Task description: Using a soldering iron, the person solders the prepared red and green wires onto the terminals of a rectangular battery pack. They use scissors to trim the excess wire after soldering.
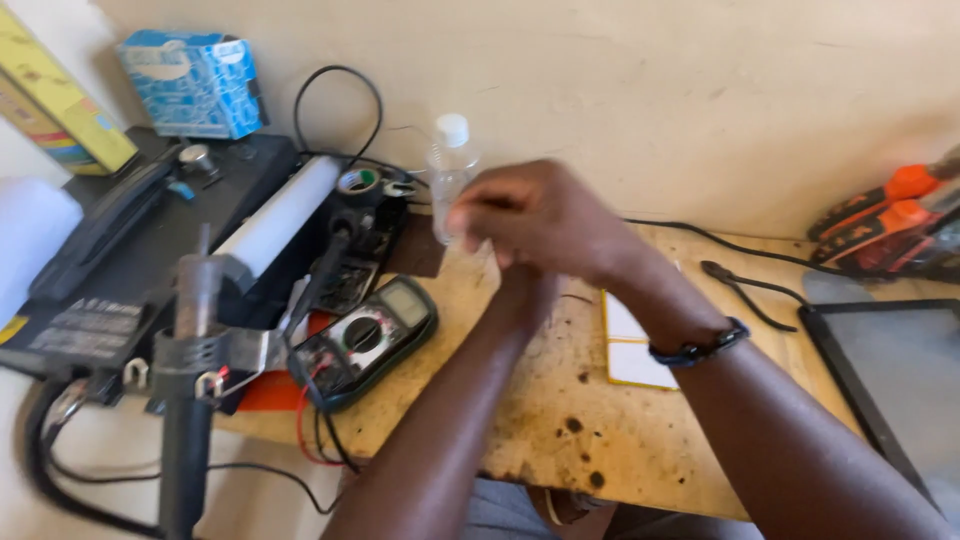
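My right hand hovers over the back of the wooden table, its back toward the camera and its fingers curled; a dark band circles the wrist. Its fingertips reach the lower part of a small clear bottle with a white cap, which stands upright by the wall. I cannot tell whether they grip it. My left forearm rises from the bottom edge, and my left hand is mostly hidden beneath the right hand. What either hand holds is hidden, and the view is blurred.
A green-cased multimeter with red and black leads lies left of my arms. Further left are a black station, a hot-air handle and a white roll. A dark tablet, black pliers and orange tools sit right.
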